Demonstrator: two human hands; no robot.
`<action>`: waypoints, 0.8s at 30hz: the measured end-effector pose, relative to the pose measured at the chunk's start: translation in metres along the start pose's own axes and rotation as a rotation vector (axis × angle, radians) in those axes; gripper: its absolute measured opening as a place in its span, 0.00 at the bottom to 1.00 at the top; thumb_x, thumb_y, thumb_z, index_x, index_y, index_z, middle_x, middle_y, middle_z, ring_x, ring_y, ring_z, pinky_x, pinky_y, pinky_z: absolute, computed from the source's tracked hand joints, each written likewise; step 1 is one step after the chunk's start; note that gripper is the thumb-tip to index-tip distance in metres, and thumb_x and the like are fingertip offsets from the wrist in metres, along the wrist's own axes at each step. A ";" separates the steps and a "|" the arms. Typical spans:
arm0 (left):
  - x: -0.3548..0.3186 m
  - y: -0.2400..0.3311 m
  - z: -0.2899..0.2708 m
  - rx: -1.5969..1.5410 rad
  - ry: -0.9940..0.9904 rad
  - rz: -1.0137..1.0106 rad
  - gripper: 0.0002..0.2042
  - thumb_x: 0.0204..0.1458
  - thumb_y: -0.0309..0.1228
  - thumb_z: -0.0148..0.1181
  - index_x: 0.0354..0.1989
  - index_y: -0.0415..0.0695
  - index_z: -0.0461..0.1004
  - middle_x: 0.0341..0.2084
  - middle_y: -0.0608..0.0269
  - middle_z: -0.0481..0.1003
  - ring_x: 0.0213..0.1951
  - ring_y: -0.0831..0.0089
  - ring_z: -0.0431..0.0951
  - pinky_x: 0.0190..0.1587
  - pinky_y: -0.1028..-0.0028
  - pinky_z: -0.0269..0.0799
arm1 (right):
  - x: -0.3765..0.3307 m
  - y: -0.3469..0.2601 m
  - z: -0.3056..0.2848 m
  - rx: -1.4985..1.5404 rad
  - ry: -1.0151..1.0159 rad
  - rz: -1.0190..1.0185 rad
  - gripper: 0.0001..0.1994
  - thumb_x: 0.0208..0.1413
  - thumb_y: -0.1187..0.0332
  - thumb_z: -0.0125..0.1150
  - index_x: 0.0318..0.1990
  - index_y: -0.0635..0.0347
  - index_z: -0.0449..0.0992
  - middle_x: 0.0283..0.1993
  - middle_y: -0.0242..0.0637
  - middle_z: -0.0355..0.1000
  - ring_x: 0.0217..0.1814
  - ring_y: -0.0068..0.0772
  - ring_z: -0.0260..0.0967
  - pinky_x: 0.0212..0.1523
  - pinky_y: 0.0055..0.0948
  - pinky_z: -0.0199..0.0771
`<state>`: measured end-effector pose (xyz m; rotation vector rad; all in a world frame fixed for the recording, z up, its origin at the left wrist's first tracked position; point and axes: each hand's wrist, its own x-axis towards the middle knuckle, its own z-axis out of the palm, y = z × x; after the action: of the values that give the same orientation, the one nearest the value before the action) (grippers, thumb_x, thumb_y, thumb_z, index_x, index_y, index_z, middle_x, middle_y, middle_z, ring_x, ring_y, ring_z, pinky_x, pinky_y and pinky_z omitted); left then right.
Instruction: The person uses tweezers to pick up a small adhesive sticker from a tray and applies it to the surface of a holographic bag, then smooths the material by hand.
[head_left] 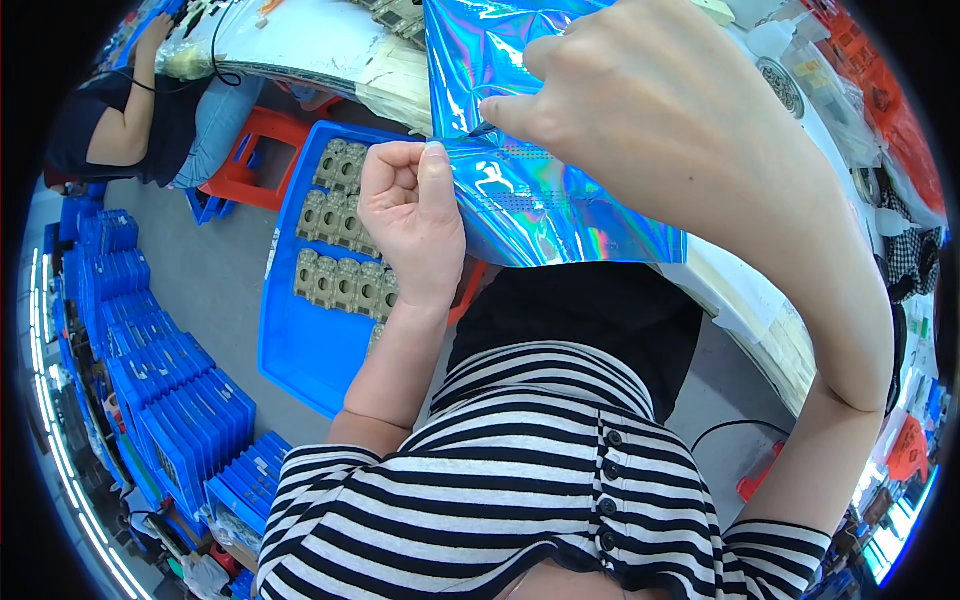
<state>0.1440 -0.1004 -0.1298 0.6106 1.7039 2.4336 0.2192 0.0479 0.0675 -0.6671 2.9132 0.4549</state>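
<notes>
A shiny blue foil bag (520, 150) with rainbow sheen and small white print is held up at centre top, flat and rectangular; orange-red plastic packets (880, 90) lie at the upper right on the bench

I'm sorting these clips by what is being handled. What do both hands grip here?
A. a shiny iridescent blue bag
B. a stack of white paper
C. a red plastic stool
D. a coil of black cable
A: the left hand and the right hand both pinch the shiny iridescent blue bag, held up above the blue tray of grey parts.
</notes>
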 end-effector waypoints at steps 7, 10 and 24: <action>0.008 0.019 0.013 -0.164 0.076 -0.367 0.09 0.62 0.32 0.55 0.33 0.40 0.68 0.25 0.66 0.75 0.26 0.88 0.71 0.29 0.84 0.68 | 0.004 -0.001 0.029 -0.002 0.188 0.016 0.06 0.43 0.72 0.60 0.22 0.66 0.77 0.19 0.43 0.73 0.22 0.33 0.75 0.19 0.29 0.69; 0.010 0.016 0.011 -0.131 0.041 -0.379 0.09 0.62 0.32 0.55 0.33 0.40 0.69 0.23 0.68 0.75 0.24 0.89 0.70 0.28 0.85 0.67 | 0.003 0.003 0.012 0.024 0.097 0.001 0.06 0.44 0.72 0.60 0.22 0.66 0.78 0.20 0.43 0.74 0.22 0.34 0.75 0.20 0.29 0.70; 0.011 0.008 0.005 -0.098 -0.013 -0.179 0.06 0.62 0.28 0.53 0.33 0.40 0.67 0.22 0.67 0.75 0.24 0.91 0.69 0.26 0.86 0.64 | 0.000 -0.001 0.018 0.010 0.088 0.043 0.05 0.44 0.72 0.59 0.22 0.65 0.77 0.20 0.43 0.74 0.23 0.34 0.76 0.21 0.30 0.72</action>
<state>0.1369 -0.0948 -0.1182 0.4406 1.5503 2.3660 0.2206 0.0527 0.0504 -0.6402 3.0158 0.4259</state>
